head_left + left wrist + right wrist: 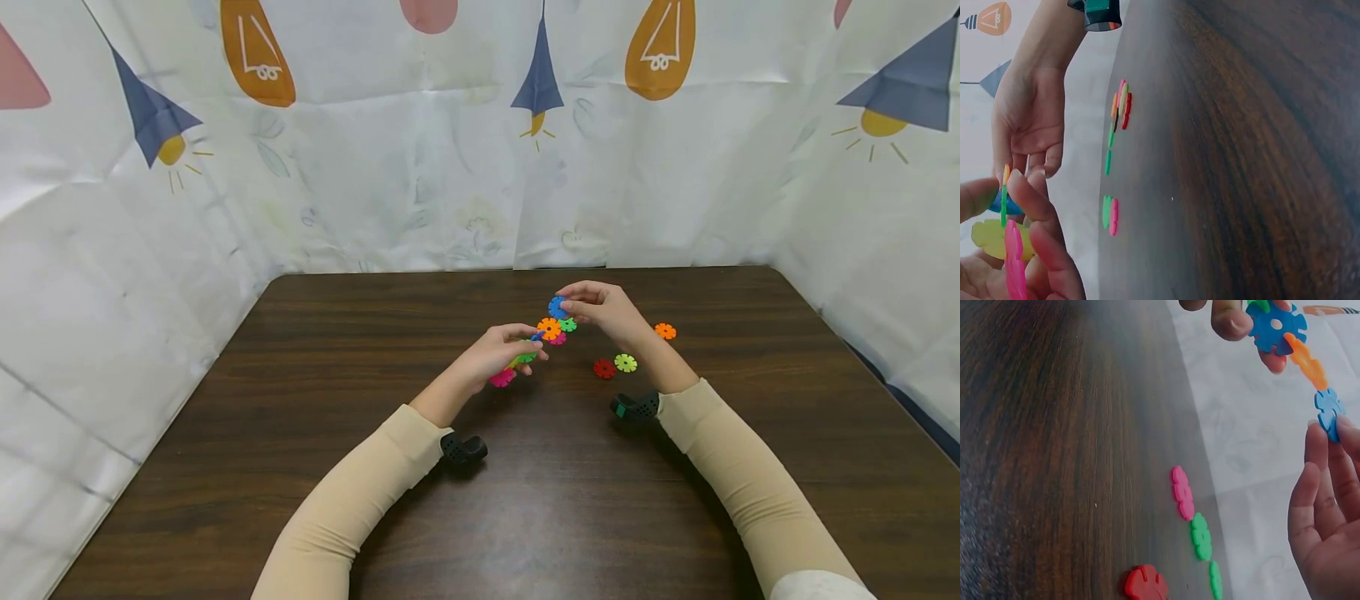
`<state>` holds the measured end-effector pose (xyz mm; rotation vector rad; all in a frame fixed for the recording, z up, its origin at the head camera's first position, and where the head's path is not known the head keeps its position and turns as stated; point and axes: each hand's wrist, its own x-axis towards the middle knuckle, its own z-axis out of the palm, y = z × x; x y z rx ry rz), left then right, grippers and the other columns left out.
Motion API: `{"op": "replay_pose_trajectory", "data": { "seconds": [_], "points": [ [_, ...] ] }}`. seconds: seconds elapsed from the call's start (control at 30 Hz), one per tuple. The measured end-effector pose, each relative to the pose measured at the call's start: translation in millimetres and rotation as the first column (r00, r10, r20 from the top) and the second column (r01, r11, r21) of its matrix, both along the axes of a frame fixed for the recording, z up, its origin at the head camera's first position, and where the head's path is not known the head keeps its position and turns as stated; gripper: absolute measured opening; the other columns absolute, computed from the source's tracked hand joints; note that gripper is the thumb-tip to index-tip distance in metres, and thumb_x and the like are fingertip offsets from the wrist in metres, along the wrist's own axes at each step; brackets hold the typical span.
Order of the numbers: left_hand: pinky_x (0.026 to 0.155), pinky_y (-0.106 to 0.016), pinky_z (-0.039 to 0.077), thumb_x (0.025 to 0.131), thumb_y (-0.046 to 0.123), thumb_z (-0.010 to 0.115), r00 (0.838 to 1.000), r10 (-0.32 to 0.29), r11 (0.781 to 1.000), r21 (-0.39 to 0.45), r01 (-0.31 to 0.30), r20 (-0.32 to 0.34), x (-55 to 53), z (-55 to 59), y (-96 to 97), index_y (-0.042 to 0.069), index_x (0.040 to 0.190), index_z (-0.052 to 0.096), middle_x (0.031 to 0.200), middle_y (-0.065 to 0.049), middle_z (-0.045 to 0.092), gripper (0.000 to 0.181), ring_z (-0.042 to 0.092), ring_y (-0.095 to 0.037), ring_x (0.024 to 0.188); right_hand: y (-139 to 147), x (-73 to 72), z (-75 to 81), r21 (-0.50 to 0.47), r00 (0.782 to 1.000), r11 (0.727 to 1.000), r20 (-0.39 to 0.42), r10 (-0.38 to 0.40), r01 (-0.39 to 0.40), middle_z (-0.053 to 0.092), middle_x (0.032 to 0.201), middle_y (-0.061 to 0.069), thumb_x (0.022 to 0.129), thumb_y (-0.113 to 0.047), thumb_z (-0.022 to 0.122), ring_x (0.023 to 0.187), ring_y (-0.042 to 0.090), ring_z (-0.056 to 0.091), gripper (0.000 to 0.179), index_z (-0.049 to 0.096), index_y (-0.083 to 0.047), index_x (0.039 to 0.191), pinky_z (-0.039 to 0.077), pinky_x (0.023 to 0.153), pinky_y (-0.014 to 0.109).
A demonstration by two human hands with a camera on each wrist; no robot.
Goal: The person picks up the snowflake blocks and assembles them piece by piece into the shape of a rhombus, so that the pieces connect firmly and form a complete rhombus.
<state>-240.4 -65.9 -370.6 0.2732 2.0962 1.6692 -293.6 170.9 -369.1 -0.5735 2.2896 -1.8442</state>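
Note:
My left hand [487, 357] holds a chain of notched, flower-shaped plastic discs joined at their edges. Along it show a pink disc [1015, 269], a yellow disc [988, 237], a green disc [527, 353] and a blue disc [1275, 330]. An orange disc [1307, 361] slots into that blue one and juts out past the fingertips. At the far end, thumb and fingers of my right hand [606, 312] pinch a second blue disc [1327, 402], whose edge meets the orange one. Both hands are raised above the table, close together.
On the dark wooden table [300, 417] lie a red disc [604, 369], a yellow-green disc [626, 363] and an orange disc [665, 331] near the right forearm. Loose green [569, 325] and pink [558, 339] discs lie beyond the chain. A printed white curtain [450, 183] hangs behind.

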Motion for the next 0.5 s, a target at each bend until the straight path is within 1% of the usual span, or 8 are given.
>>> {"op": "replay_pose_trajectory", "data": {
  "seconds": [0.07,0.23,0.37,0.5],
  "points": [
    [0.056,-0.022,0.042,0.105,0.022,0.061,1.000,-0.019,1.000,-0.002,0.019,-0.007,-0.1,0.0,-1.1,0.002,0.136,0.059,0.109,-0.010,0.074,0.037,0.063,-0.020,0.075,-0.6,0.0,-0.6,0.000,1.000,1.000,0.000,0.013,-0.013,0.072,0.101,-0.002,0.102,-0.014,0.065,0.096,0.021,0.066,0.031,0.063,0.005,0.126,0.051,0.098,0.052],
    [0.063,-0.025,0.045,0.105,0.023,0.060,0.998,-0.059,0.998,-0.018,0.059,-0.031,-0.4,-0.2,-4.3,0.002,0.135,0.060,0.105,-0.009,0.075,0.036,0.064,-0.018,0.073,-1.6,0.8,-2.0,0.014,0.999,0.999,0.005,0.046,-0.046,0.073,0.099,-0.002,0.102,-0.013,0.065,0.096,0.024,0.066,0.031,0.063,0.008,0.125,0.050,0.097,0.055],
    [0.064,-0.026,0.046,0.105,0.024,0.060,0.996,-0.072,0.997,-0.027,0.071,-0.048,-2.1,-1.8,-5.5,0.003,0.134,0.061,0.104,-0.008,0.075,0.036,0.066,-0.018,0.075,-1.1,2.1,-3.0,0.007,0.998,0.998,0.028,0.057,-0.057,0.072,0.099,-0.002,0.102,-0.011,0.064,0.093,0.019,0.066,0.031,0.062,0.010,0.126,0.049,0.099,0.057],
    [0.065,-0.027,0.046,0.106,0.025,0.059,0.994,-0.087,0.996,-0.038,0.085,-0.063,-3.5,-2.6,-5.8,0.001,0.134,0.060,0.104,-0.009,0.075,0.036,0.067,-0.022,0.078,-0.1,2.8,-4.2,-0.021,0.997,0.998,0.045,0.067,-0.066,0.072,0.099,-0.002,0.103,-0.009,0.063,0.091,0.015,0.066,0.030,0.061,0.011,0.126,0.050,0.098,0.052]
  ]
}}
